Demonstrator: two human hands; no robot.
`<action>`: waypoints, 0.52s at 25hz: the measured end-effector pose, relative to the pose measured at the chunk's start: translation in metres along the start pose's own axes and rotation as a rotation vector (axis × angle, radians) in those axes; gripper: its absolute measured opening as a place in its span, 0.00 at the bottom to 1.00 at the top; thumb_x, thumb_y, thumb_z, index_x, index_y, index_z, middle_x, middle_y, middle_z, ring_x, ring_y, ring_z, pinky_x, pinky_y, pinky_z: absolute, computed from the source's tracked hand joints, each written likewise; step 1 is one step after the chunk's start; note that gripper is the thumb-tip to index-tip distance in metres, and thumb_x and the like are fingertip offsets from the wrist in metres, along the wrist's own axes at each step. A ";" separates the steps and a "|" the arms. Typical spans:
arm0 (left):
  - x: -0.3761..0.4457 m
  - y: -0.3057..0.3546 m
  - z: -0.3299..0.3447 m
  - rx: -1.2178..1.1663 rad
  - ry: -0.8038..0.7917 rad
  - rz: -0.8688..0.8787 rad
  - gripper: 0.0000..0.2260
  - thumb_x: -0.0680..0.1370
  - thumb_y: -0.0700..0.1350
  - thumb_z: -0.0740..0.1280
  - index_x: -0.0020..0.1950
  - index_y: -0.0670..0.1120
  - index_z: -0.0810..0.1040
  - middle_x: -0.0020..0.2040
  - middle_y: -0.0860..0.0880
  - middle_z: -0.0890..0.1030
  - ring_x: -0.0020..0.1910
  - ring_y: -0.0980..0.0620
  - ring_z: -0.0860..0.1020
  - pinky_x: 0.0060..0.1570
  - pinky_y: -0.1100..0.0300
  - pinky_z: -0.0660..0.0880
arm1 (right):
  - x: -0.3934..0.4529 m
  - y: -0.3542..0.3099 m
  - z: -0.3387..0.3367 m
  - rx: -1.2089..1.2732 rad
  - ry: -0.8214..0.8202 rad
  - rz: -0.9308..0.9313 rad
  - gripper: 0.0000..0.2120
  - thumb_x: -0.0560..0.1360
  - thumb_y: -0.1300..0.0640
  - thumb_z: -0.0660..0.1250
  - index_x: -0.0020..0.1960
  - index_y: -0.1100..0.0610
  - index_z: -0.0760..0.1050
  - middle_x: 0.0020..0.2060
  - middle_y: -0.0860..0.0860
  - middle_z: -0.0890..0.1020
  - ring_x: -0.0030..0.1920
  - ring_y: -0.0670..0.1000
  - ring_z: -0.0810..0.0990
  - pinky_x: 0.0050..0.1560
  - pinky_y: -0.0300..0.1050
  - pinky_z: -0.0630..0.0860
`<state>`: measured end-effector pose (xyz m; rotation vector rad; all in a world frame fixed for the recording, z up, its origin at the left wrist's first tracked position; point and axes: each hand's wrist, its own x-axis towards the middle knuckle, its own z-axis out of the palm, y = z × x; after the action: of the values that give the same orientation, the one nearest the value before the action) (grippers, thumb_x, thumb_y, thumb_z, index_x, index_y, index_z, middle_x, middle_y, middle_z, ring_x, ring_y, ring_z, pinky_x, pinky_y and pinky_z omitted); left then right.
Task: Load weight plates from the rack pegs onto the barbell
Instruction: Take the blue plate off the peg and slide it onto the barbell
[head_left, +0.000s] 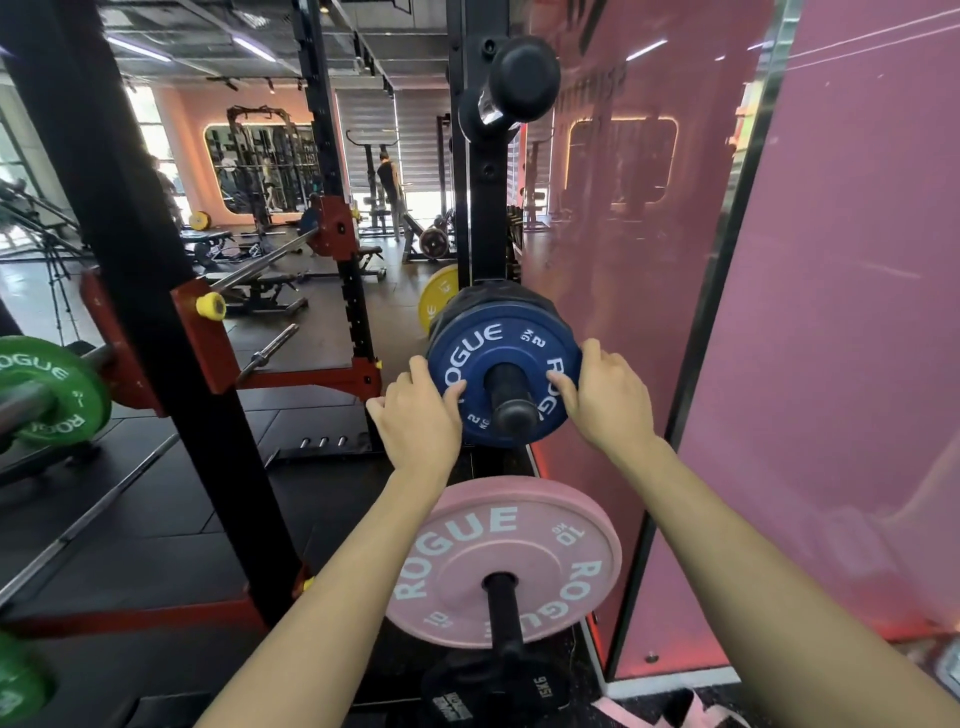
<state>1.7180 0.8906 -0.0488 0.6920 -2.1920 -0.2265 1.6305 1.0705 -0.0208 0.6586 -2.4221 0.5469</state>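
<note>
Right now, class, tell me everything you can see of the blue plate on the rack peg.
The blue plate is a small round disc, matte and rubbery-looking, with raised white "ROGUE" lettering twice and "2 KG" marks. It hangs upright on a black peg that runs through its centre hole, in front of darker black plates on that peg and above a pink plate. The left hand holds its left rim and the right hand its right rim, each thumb on the face.
</note>
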 end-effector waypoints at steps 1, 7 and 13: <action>-0.003 -0.003 -0.003 0.000 0.003 0.017 0.18 0.79 0.58 0.64 0.56 0.44 0.72 0.43 0.45 0.80 0.43 0.43 0.78 0.44 0.51 0.64 | -0.004 0.002 -0.003 0.010 -0.006 -0.008 0.20 0.79 0.43 0.61 0.56 0.61 0.67 0.43 0.58 0.78 0.45 0.60 0.75 0.36 0.49 0.67; -0.020 -0.019 -0.027 -0.267 -0.058 0.068 0.22 0.77 0.59 0.67 0.62 0.44 0.72 0.52 0.46 0.81 0.50 0.45 0.79 0.52 0.49 0.70 | -0.034 0.009 -0.024 0.042 -0.028 -0.033 0.21 0.78 0.41 0.61 0.54 0.60 0.65 0.42 0.57 0.76 0.43 0.60 0.74 0.36 0.50 0.67; -0.043 -0.033 -0.049 -0.266 -0.102 0.169 0.23 0.77 0.62 0.64 0.60 0.44 0.75 0.52 0.47 0.82 0.48 0.45 0.78 0.50 0.48 0.68 | -0.074 0.008 -0.045 0.129 -0.023 0.020 0.22 0.76 0.37 0.59 0.56 0.54 0.66 0.45 0.53 0.79 0.45 0.57 0.76 0.40 0.52 0.74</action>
<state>1.7901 0.8895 -0.0572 0.3529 -2.2482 -0.4643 1.6979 1.1239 -0.0343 0.6980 -2.4323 0.7121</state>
